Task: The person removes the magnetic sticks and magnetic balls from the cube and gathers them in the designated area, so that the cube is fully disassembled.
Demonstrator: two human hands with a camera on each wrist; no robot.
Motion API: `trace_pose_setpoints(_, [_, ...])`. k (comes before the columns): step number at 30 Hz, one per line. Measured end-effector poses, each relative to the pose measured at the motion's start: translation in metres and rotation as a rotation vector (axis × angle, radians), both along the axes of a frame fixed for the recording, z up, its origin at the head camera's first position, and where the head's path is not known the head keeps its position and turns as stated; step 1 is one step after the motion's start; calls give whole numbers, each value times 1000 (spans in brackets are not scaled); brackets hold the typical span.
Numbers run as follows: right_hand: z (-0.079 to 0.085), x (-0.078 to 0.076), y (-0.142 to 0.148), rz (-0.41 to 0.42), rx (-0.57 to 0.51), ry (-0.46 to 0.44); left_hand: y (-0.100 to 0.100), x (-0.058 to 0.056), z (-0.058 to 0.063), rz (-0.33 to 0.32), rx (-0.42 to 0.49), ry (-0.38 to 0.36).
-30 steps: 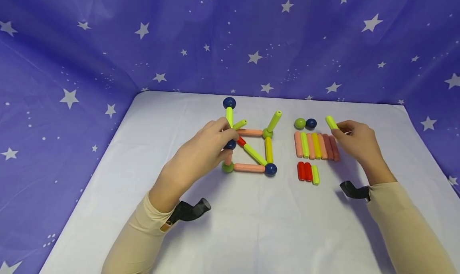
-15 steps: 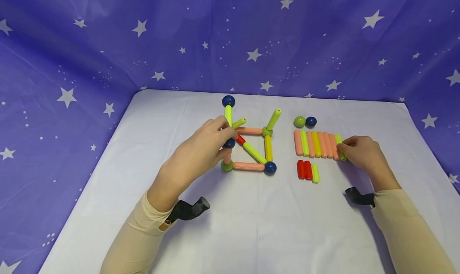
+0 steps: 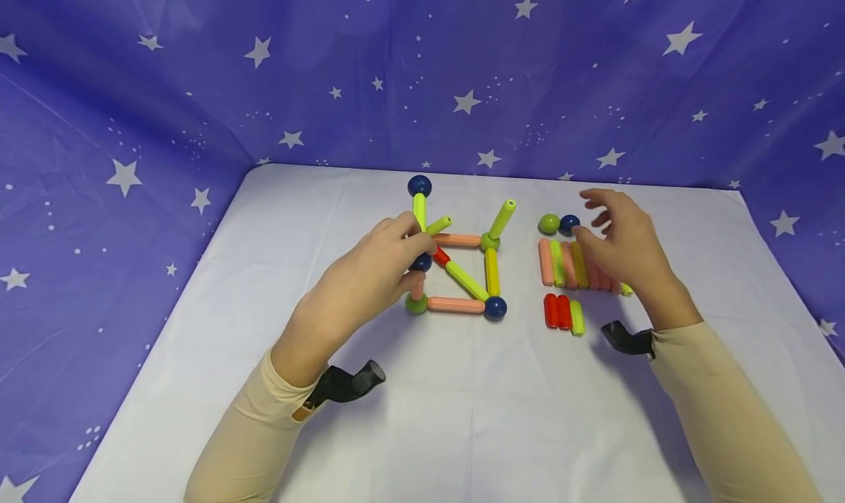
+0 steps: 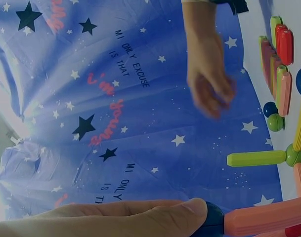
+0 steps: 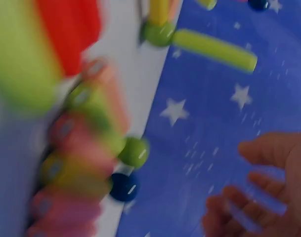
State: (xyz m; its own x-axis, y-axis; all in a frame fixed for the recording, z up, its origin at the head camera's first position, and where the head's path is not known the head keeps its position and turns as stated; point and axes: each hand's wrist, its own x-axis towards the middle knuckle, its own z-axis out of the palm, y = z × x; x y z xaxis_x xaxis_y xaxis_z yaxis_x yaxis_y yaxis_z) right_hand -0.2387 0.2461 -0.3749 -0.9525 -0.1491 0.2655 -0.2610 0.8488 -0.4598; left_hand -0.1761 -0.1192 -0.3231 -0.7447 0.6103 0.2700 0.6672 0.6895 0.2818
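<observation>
My left hand (image 3: pixel 366 283) grips a dark blue ball (image 3: pixel 421 263) on the left side of a frame built of coloured sticks and balls. In the left wrist view, the thumb presses that ball beside a salmon stick (image 4: pixel 264 216). A yellow-green stick (image 3: pixel 503 219) stands up from the frame's green ball (image 3: pixel 491 242). My right hand (image 3: pixel 623 243) hovers over a row of loose sticks (image 3: pixel 546 262), holding nothing, its fingers spread and slightly bent. Close to its fingertips lie a loose dark blue ball (image 3: pixel 569 224) and a loose green ball (image 3: pixel 549 224). It hides part of the row.
Two short red sticks (image 3: pixel 557 311) and a short yellow-green stick (image 3: pixel 577 317) lie in front of the row. Everything rests on a white-covered table (image 3: pixel 475 415), with a star-patterned purple cloth (image 3: pixel 396 63) behind it.
My right hand has laid a yellow-green stick at the right end of the row and let go. It has then moved left and away, towards the loose balls. The left hand stays put.
</observation>
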Motion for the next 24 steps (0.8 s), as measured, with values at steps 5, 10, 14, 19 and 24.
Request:
trace_pose_setpoints(5, [6,-16,-42,312,160,143,-2,-1,-1,1,-3,-1])
trace_pose_setpoints(10, [5,-26,-69,465,366,178,-2,-2,-1,4,-16,-6])
trace_pose_setpoints(14, [0,-25,-75,436,466,173,0,-2,0,7,-8,-32])
trace_pose_setpoints(19, [-7,-19,-68,345,518,162,1,-1,1,13,-29,-30])
trace_pose_setpoints(24, [-17,-13,-62,334,559,100,0,-1,1,20,-33,-34])
